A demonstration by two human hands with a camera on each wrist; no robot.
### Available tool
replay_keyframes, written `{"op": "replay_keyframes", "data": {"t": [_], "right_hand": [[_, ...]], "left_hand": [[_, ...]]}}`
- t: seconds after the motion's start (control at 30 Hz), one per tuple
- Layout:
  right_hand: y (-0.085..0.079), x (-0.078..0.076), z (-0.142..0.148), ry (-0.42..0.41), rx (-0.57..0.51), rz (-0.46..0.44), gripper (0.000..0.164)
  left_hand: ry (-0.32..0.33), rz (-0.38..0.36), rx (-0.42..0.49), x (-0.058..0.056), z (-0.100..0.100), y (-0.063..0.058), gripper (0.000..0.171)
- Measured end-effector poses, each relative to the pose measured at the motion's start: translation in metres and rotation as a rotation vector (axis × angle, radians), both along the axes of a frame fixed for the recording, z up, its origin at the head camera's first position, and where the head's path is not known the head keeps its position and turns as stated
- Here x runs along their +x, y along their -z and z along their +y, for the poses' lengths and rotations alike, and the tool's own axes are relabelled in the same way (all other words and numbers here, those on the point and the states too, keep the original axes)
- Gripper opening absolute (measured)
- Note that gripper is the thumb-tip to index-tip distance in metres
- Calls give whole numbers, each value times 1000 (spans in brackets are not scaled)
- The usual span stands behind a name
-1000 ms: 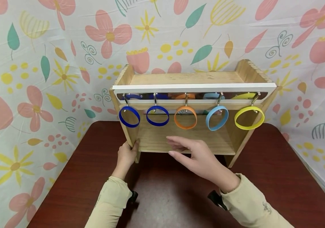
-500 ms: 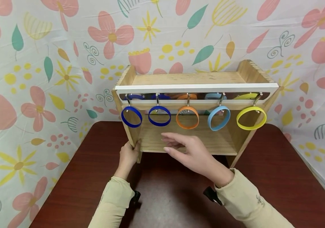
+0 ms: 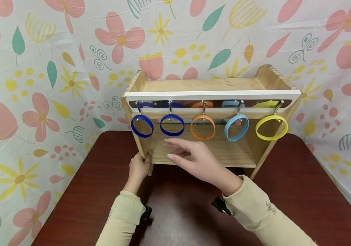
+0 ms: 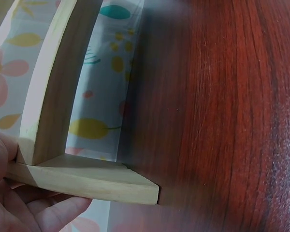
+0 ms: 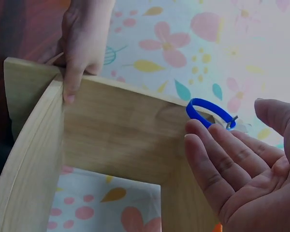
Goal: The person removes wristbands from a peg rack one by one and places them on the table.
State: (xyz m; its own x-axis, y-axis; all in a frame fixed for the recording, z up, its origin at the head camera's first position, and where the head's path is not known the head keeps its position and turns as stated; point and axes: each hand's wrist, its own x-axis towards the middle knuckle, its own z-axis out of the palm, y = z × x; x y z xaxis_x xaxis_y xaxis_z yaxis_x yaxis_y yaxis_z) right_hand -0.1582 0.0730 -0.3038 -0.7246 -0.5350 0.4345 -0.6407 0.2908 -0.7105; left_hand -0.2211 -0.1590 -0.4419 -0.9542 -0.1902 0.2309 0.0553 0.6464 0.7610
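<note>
A wooden shelf (image 3: 200, 143) stands on the table, with a hook rail (image 3: 212, 103) along its upper front. From the hooks hang two dark blue rings (image 3: 172, 134), an orange ring (image 3: 203, 137), a light blue ring (image 3: 237, 139) and a yellow ring (image 3: 271, 138). My left hand (image 3: 138, 168) grips the shelf's left side panel near the bottom; the left wrist view shows thumb and fingers on either side of the wood (image 4: 87, 181). In front of the lower board, beneath the rings, my right hand (image 3: 198, 160) hovers with loosely extended fingers (image 5: 232, 159), holding nothing.
The shelf stands on a dark red-brown wooden table (image 3: 175, 212). Behind it hangs a white cloth (image 3: 80, 68) printed with flowers and leaves. A black wrist device (image 3: 221, 205) sits at the right cuff, another (image 3: 146, 212) at the left.
My right hand has drifted left and slightly up in front of the shelf. The left hand keeps its grip on the side panel, and the rings still hang on their hooks.
</note>
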Motion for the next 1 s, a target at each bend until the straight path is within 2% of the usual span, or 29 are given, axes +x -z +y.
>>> {"op": "replay_keyframes", "data": {"t": [0.43, 0.67, 1.0], "right_hand": [[-7, -9, -19, 22, 24, -9, 41], [-6, -15, -26, 18, 51, -42, 49], [-5, -21, -37, 31, 48, -34, 56]], "left_hand": [[-17, 6, 6, -1, 1, 1, 32], [-26, -1, 15, 1, 2, -1, 31], [-20, -4, 6, 1, 2, -1, 32]]}}
